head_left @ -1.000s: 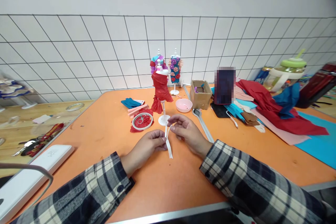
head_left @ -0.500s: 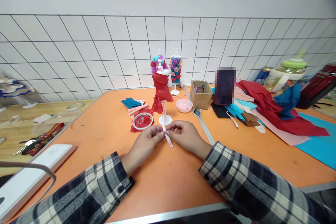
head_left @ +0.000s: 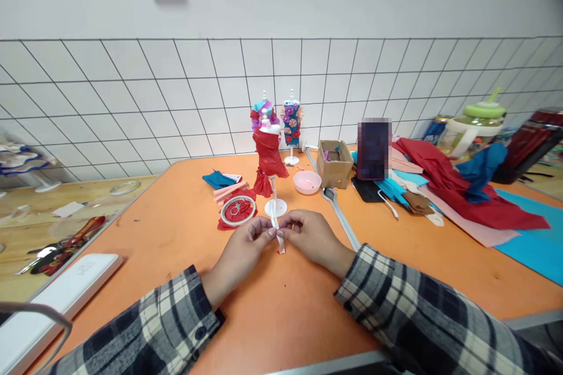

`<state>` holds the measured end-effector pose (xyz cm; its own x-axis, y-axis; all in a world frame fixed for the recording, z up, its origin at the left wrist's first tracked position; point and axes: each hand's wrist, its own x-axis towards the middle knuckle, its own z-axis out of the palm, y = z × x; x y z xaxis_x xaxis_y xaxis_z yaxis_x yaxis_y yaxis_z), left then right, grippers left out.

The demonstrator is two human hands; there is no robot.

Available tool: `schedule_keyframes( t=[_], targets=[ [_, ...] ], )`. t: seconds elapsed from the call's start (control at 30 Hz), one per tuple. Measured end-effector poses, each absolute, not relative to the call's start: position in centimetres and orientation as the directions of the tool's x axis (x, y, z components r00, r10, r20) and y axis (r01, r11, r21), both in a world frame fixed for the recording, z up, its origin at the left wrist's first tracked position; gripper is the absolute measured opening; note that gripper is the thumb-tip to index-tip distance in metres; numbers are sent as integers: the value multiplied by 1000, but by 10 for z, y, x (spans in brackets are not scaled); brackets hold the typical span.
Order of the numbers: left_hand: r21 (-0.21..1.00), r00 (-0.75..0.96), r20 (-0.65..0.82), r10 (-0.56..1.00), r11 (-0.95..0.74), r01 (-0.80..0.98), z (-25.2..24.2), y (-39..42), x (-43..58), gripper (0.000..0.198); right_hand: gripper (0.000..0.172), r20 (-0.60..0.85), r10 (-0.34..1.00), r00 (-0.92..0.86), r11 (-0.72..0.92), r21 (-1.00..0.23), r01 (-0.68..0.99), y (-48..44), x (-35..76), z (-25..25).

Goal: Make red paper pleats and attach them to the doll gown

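A narrow white strip of tape [head_left: 282,245] is pinched between the fingertips of my left hand [head_left: 240,252] and my right hand [head_left: 314,241]. Its lower end hangs toward the table, and the upper part runs up in front of a white stand base [head_left: 275,208]. That base carries a small dress form [head_left: 268,152] wrapped in red crepe paper, with a gathered red bunch [head_left: 263,183] low on its left side. Left of the base, a white ring [head_left: 237,224] lies on red paper, with small scissors [head_left: 236,208] inside it.
Two decorated dress forms stand behind, one in blue with flowers [head_left: 291,126]. To the right are a pink bowl [head_left: 307,183], cardboard box [head_left: 335,173], grey strap-like strip [head_left: 341,217], phone [head_left: 373,149] and red crepe paper [head_left: 444,187]. A white power bank [head_left: 65,299] lies left.
My view has tilted up slightly, so things appear lower. The tape's lower end now hangs straighter and appears shorter. Both hands keep their pinch close together.
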<state>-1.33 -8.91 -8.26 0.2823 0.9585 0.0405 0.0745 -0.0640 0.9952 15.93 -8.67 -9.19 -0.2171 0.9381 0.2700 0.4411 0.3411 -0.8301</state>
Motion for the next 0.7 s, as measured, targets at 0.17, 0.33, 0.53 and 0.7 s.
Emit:
schedule_keyframes(
  t=[0.17,0.33,0.53,0.7],
  targets=[
    [879,428,-201,881,355,-317,-83,-99,-10,20,6,510,782,-357,623,-638,453,-92,160,-84],
    [865,388,-181,904,334,-374,-81,-101,-10,22,8,547,788,-281,613,-660,434,-96,157,-82],
    [996,253,-66,965,78,-39,-85,-88,-19,32,8,538,813,-224,580,-717,387,-96,156,-78],
    [996,237,-17,971,36,-79,-83,-85,-22,28,6,465,856,-228,517,-791,327,-98,154,-76]
  ],
)
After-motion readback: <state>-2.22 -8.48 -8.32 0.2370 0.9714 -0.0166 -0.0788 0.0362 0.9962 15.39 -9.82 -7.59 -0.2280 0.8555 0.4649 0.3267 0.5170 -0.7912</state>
